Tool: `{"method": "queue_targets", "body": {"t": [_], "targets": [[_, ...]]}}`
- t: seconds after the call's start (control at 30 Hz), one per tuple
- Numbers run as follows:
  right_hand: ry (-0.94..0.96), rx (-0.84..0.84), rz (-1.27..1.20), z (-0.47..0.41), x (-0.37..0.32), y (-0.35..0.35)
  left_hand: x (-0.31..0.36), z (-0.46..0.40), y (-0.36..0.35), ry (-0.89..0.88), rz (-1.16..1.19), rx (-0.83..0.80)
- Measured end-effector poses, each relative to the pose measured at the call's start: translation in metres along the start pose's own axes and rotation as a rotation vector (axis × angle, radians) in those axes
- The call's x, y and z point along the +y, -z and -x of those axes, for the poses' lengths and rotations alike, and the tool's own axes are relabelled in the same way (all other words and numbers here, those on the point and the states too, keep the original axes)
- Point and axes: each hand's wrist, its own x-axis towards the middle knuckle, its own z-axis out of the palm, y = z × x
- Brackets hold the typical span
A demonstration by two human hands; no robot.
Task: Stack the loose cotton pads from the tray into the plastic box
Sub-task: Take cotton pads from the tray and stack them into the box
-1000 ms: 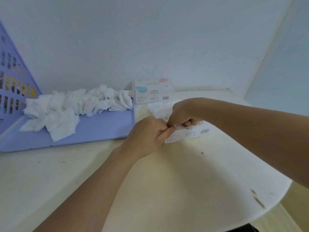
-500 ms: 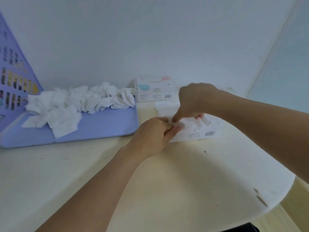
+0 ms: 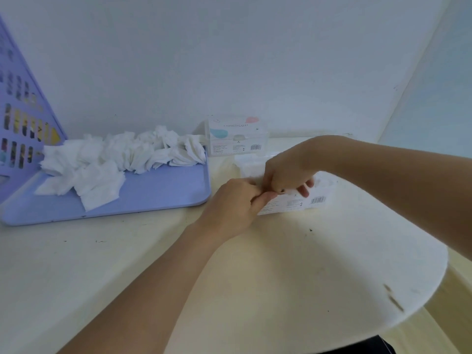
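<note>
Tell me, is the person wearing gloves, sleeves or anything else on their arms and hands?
Nothing shows on either. The left hand and right hand are bare, without gloves, rings or a watch in view. Both forearms are uncovered up to the picture's edge, with no sleeve visible.

A single head-worn wide-angle view looks forward and down from close above the cream round-edged table (image 3: pixel 293 264), facing the white wall behind it, with the flat lilac plastic tray (image 3: pixel 158 192) at the table's far left.

Loose white cotton pads (image 3: pixel 122 159) heaped on lilac tray (image 3: pixel 158 192), beside clear plastic box (image 3: pixel 293 200).
</note>
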Motion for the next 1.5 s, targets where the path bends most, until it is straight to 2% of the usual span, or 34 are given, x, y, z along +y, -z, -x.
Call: {"method": "queue_targets", "body": {"t": [0.03,0.1,0.17,0.23,0.3,0.47,0.6,0.73,0.83,0.93,1.07,1.1,1.13,1.2,1.27,1.33,1.37,1.43,1.5], "targets": [[0.039,0.060,-0.154,0.006,0.007,0.003,-0.001,0.001,0.002,-0.005,-0.007,-0.001],[0.037,0.356,-0.372,0.023,0.028,0.008,-0.002,0.004,0.007,-0.011,-0.088,-0.009],[-0.025,0.631,-0.482,0.037,0.054,-0.003,0.001,0.004,0.012,-0.018,-0.251,-0.006],[-0.036,0.734,-0.551,0.044,0.070,-0.029,0.008,0.002,0.015,-0.049,-0.390,0.062],[-0.013,0.719,-0.566,0.040,0.074,-0.062,0.021,-0.003,0.016,-0.071,-0.460,0.096],[0.122,0.596,-0.506,0.033,0.055,-0.117,0.041,-0.008,0.003,0.030,-0.546,-0.143],[0.102,0.548,-0.406,0.031,0.054,-0.111,0.036,-0.010,-0.001,0.053,-0.531,-0.206],[0.051,0.610,-0.229,0.023,0.051,-0.116,0.034,-0.011,-0.005,0.039,-0.556,-0.195],[0.024,0.635,-0.255,0.018,0.048,-0.119,0.031,-0.014,-0.004,0.021,-0.492,-0.185],[-0.016,0.712,-0.221,0.011,0.037,-0.120,0.030,-0.017,0.001,0.014,-0.458,-0.243],[-0.080,0.609,-0.300,0.018,0.027,-0.094,0.026,-0.019,0.013,-0.018,-0.400,-0.335],[-0.083,0.642,-0.316,0.023,0.020,-0.082,0.023,-0.015,0.020,-0.029,-0.341,-0.324],[-0.083,0.734,-0.319,0.029,0.015,-0.074,0.022,-0.012,0.027,-0.042,-0.252,-0.270],[0.017,0.972,-0.420,0.035,-0.015,-0.054,0.015,0.004,0.059,-0.028,-0.037,-0.044],[0.240,1.080,-0.765,0.031,-0.051,-0.036,-0.006,0.022,0.097,-0.013,0.074,0.292],[0.411,0.940,-1.026,0.013,-0.096,-0.019,-0.048,0.046,0.140,0.124,-0.018,0.606],[0.438,0.831,-1.073,-0.001,-0.117,-0.014,-0.072,0.058,0.158,0.244,-0.091,0.687],[0.417,0.683,-1.029,-0.041,-0.156,-0.007,-0.114,0.085,0.186,0.543,-0.221,0.689],[0.391,0.619,-0.976,-0.083,-0.191,0.000,-0.145,0.110,0.200,0.738,-0.221,0.624]]}}
